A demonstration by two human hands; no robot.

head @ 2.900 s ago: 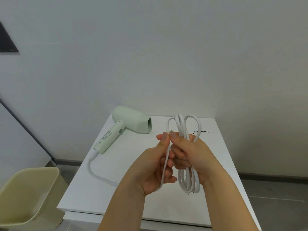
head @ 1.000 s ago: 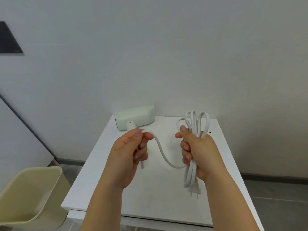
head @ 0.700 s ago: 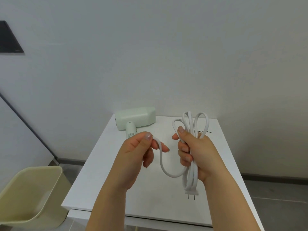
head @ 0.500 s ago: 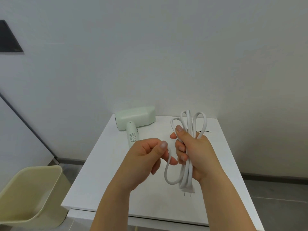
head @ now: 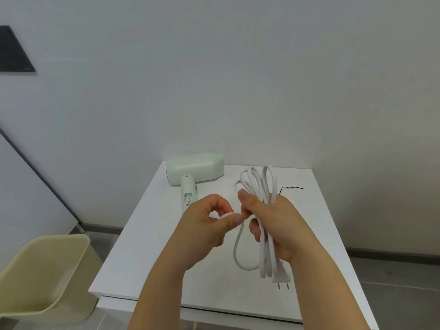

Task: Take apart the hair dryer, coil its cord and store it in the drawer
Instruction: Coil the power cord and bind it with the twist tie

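coiling is the step in hand, judged from the loops. beneath both grips lies the white surface (head: 147, 246), and beyond the left grip rests the pale green hair dryer (head: 195, 168). the right hand (head: 278, 225) is clenched around the bundled cord (head: 264, 186), loops above the fist, plug (head: 282, 278) dangling below. the left hand (head: 204, 225) pinches the last slack strand just beside it. next move, likely: feed that strand into the bundle, keeping the right grip tight.

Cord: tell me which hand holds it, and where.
Right hand grips the coiled cord around the bundle's middle; left hand pinches the free strand beside it.
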